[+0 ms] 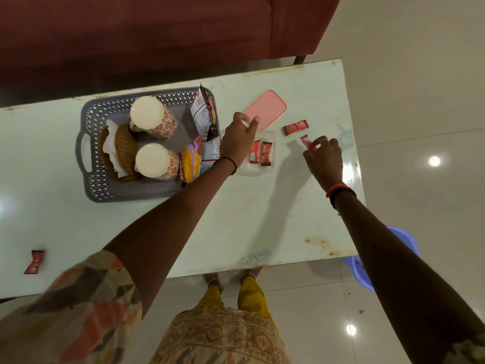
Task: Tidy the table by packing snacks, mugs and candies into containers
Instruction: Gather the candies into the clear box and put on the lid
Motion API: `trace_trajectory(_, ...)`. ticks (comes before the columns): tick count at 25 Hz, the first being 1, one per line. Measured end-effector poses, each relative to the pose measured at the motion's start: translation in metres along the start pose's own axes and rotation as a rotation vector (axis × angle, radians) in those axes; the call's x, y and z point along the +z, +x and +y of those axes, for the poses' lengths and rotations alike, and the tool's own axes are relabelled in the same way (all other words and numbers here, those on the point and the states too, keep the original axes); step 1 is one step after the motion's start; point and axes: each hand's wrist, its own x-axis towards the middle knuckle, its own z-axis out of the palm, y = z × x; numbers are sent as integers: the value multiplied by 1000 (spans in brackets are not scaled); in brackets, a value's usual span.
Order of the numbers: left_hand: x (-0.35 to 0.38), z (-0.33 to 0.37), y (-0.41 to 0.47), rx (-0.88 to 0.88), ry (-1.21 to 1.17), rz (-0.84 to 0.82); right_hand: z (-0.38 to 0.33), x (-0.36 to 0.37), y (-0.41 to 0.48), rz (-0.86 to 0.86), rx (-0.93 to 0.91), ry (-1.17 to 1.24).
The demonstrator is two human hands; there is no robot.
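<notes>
A clear plastic box [271,137] on the white table [262,219] holds two red candies [260,153]. My left hand [237,139] hovers over the box's left side, fingers apart, holding nothing. My right hand [324,160] pinches a red candy [306,143] just right of the box. Another red candy [295,127] lies loose on the table beyond it. The pink lid [265,108] rests behind the box. A grey basket [90,132] at left holds two upside-down patterned mugs [152,119], snack packets [203,114] and round woven coasters.
One more red candy [34,261] lies near the table's front left edge. A dark red sofa [157,35] stands behind the table. A blue plastic tub [367,269] sits on the floor at the table's right front corner.
</notes>
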Motion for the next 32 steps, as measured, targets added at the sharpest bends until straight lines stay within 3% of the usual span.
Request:
trace_trajectory(4,-4,11,19,70,38,31,-35,3,-23,16,-229,184)
trace_trajectory(9,1,24,41,104,117,28,-62,21,-37,-122,-448,30)
trace_trajectory(12,7,24,48,198,225,21,-57,25,-39,-90,-338,94)
trace_trajectory(18,56,35,45,459,447,-159,-10,24,-39,-24,-118,177)
trace_trajectory(22,87,33,49,453,626,-230,14,21,-33,-15,-52,184)
trace_trajectory(26,99,32,54,471,726,-198,30,16,-25,-9,-24,192)
trace_trajectory(29,93,42,51,433,658,-189,34,11,-23,-12,11,201)
trace_trajectory(32,75,48,33,368,492,-39,30,7,-24,-22,34,227)
